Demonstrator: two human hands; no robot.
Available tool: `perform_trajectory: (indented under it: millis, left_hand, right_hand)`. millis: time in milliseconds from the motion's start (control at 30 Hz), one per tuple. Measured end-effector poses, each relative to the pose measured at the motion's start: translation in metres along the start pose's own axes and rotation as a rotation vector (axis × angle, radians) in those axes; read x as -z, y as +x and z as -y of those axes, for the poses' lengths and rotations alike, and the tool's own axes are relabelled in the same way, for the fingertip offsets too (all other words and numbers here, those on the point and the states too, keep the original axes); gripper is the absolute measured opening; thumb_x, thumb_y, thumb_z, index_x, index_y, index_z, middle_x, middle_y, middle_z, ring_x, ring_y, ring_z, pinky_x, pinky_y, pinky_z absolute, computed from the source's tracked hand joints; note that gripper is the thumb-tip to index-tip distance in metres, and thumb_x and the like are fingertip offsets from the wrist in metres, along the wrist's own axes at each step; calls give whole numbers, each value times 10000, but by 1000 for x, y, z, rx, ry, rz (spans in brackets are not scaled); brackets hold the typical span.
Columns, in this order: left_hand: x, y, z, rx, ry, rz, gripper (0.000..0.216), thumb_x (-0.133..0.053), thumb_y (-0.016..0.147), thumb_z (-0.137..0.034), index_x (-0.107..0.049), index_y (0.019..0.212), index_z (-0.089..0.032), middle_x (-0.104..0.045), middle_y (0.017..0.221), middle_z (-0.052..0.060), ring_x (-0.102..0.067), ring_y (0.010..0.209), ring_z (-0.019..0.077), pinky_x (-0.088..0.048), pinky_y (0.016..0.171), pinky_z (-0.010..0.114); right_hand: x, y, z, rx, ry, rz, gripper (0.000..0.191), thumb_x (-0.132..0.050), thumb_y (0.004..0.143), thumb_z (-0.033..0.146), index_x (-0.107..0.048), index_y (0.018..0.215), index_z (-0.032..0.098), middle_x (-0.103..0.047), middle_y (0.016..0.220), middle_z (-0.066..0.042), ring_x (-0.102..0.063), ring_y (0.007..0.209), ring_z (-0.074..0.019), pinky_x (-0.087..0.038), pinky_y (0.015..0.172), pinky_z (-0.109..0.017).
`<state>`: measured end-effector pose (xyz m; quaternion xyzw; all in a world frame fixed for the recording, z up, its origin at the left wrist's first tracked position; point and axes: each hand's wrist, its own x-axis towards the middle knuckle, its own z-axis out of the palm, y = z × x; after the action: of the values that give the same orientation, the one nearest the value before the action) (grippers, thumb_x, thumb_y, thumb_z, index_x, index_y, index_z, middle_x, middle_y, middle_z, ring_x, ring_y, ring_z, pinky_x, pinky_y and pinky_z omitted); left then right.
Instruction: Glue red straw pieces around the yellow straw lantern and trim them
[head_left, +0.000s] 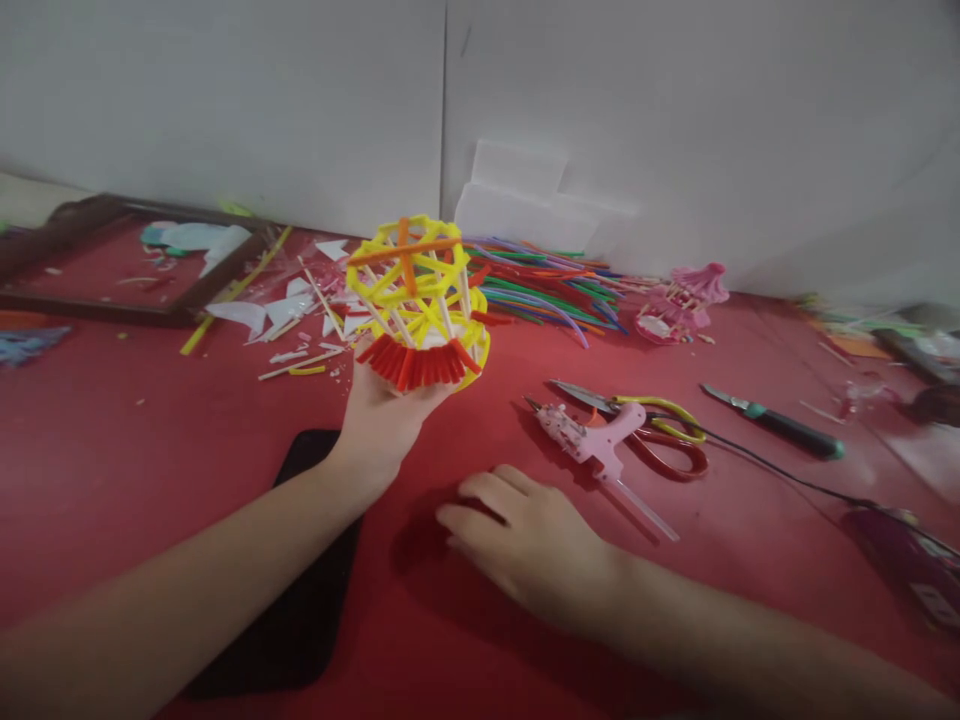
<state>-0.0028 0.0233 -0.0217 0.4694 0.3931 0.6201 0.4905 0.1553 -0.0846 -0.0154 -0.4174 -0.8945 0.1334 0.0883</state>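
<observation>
My left hand (386, 415) is wrapped round the base of a small craft model (420, 290) and holds it up above the table. The model has yellow pipe-cleaner rings, pale stick posts, an orange cross on top and a red fringe low on its near side. Lower and to the right, my right hand (525, 545) hovers over or rests on the red table, its fingers loosely bent and slightly apart, with nothing visible in them. Nearest to it lies a pink hot glue gun (592, 435) with a clear glue stick. Scissors (667, 430) lie partly under the glue gun.
A utility knife (780, 425) lies at the right. Behind are colourful pipe cleaners (547, 290), a pink craft model (686, 300) and white paper (517, 190). Scraps (292, 315) and a dark frame (97, 305) lie left. A black slab (300, 620) sits beneath my left forearm.
</observation>
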Motion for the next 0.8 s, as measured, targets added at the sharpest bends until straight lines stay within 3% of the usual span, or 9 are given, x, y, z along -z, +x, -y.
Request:
perform_trajectory:
  millis: [133, 233, 300, 400, 500, 567, 667, 800]
  left_hand:
    - [-1, 0, -1, -22, -39, 20, 321, -911, 727, -247, -737, 997, -251, -785, 1132, 25, -714, 1117, 274, -566, 1055, 475]
    - [-1, -1, -2, -40, -31, 52, 304, -883, 782, -250, -743, 1052, -255, -790, 1152, 39, -718, 1121, 282, -572, 1042, 491]
    - [-1, -1, -3, -29, -25, 44, 327, -890, 777, -265, -745, 1070, -251, -788, 1169, 49, -719, 1127, 293, -573, 1047, 507]
    - [-2, -1, -4, -13, -47, 36, 352, -901, 762, -259, -743, 1077, -244, -781, 1187, 55, -714, 1151, 304, -559, 1075, 528]
    - [-2, -1, -3, -22, -56, 53, 348, -895, 778, -250, -747, 1093, -257, -786, 1175, 48, -714, 1150, 301, -565, 1071, 527]
    - [-2, -1, -2, -38, -42, 56, 321, -896, 781, -256, -751, 1067, -262, -792, 1170, 40, -716, 1142, 296, -568, 1067, 518]
    - [-3, 0, 0, -57, -32, 66, 331, -900, 772, -253, -736, 1060, -256, -794, 1179, 39, -718, 1151, 292, -566, 1075, 503]
    - [-4, 0, -1, -61, -24, 70, 417, -902, 756, -247, -701, 1122, -253, -795, 1168, 46, -720, 1147, 286, -565, 1079, 498]
  right_hand:
    - [21, 14, -12, -177, 432, -96, 237, -670, 976, 238, -715, 1207, 218, -787, 1177, -51, -738, 1079, -174, -578, 982, -300]
    - [43, 16, -14, -252, 599, -83, 225, -616, 1014, 318, -722, 1198, 245, -794, 1198, -17, -750, 1079, -152, -577, 958, -283]
    - [54, 14, -17, -252, 571, -71, 237, -586, 1026, 348, -728, 1193, 257, -791, 1208, -19, -748, 1086, -161, -572, 964, -307]
    - [65, 9, -26, -251, 440, -171, 216, -566, 1027, 307, -731, 1159, 259, -792, 1156, -27, -739, 1049, -174, -557, 948, -336]
    - [71, 2, -34, -243, 346, -224, 148, -587, 997, 216, -729, 1022, 247, -782, 974, -1, -711, 853, -138, -527, 779, -276]
    - [73, -3, -32, -239, 330, -146, 118, -627, 966, 190, -707, 892, 236, -744, 822, 30, -651, 697, -108, -459, 644, -245]
    - [67, -10, -21, -222, 266, 81, 169, -748, 894, 243, -652, 758, 220, -672, 663, 51, -562, 568, -100, -329, 529, -252]
    - [52, -12, -10, -214, 63, 169, 129, -776, 861, 243, -670, 800, 204, -730, 783, -3, -625, 667, -155, -315, 567, -284]
